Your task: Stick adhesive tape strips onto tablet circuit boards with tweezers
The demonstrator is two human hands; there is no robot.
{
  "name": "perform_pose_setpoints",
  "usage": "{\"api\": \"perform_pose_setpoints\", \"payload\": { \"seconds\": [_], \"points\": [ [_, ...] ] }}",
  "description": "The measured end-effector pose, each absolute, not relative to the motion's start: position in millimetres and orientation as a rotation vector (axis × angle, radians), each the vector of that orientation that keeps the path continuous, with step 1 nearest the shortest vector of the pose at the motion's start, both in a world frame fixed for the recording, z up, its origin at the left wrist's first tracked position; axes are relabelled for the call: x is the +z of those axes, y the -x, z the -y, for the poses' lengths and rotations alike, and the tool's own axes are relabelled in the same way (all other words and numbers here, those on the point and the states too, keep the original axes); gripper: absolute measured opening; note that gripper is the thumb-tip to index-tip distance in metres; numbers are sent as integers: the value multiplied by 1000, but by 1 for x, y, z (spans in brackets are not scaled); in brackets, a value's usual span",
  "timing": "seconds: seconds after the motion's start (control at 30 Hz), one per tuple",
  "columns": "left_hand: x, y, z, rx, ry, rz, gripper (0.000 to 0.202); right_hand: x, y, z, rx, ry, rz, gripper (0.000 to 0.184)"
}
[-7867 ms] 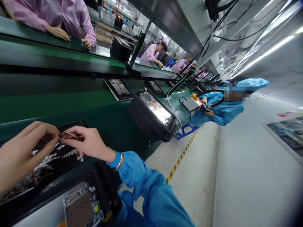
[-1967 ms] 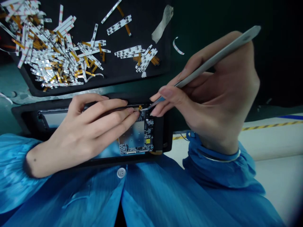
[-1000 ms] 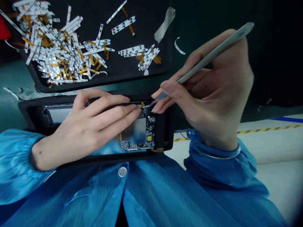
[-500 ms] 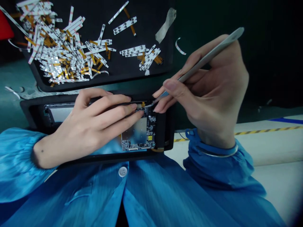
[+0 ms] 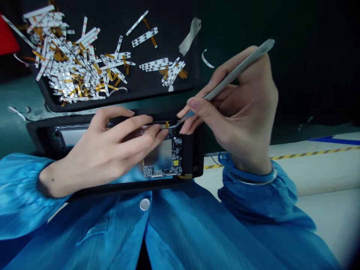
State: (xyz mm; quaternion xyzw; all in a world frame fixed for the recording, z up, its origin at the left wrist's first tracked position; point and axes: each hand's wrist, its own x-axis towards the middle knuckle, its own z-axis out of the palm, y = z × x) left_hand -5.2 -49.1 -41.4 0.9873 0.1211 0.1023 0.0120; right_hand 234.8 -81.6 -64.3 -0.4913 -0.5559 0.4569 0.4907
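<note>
My right hand [image 5: 239,112] grips grey metal tweezers [image 5: 233,75] like a pen. Their tip touches a small orange flex cable [image 5: 167,124] at the top edge of a circuit board [image 5: 165,157]. The board sits inside an open device held in a black foam fixture [image 5: 194,150]. My left hand [image 5: 112,150] lies flat across the device, fingers stretched toward the same cable, fingertips pressing right beside the tweezer tip. What is under the fingertips is hidden.
A black tray [image 5: 157,93] just beyond the fixture holds a heap of several silver-and-orange strips [image 5: 70,67]. Two loose tape scraps [image 5: 189,32] lie near its right edge. A green belt runs on the left; a floor with yellow-black tape [image 5: 309,153] lies to the right.
Eight seconds ago I looked along the line at other workers; since then I look down at the device. Over the last second both hands stay put, the tweezers tilting slightly.
</note>
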Motion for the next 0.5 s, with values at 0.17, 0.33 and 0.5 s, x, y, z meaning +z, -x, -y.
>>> {"api": "perform_pose_setpoints", "payload": {
  "seconds": [0.17,0.33,0.5],
  "points": [
    [-37,4,44,335,-3149,-262,24,-64,-234,86,822,1196,1266,23],
    [-43,11,43,284,-2996,-360,40,-59,-247,134,736,1187,1057,38],
    [-49,13,46,253,-2871,-328,46,-52,-233,211,1024,1710,1098,19]
  ]
}}
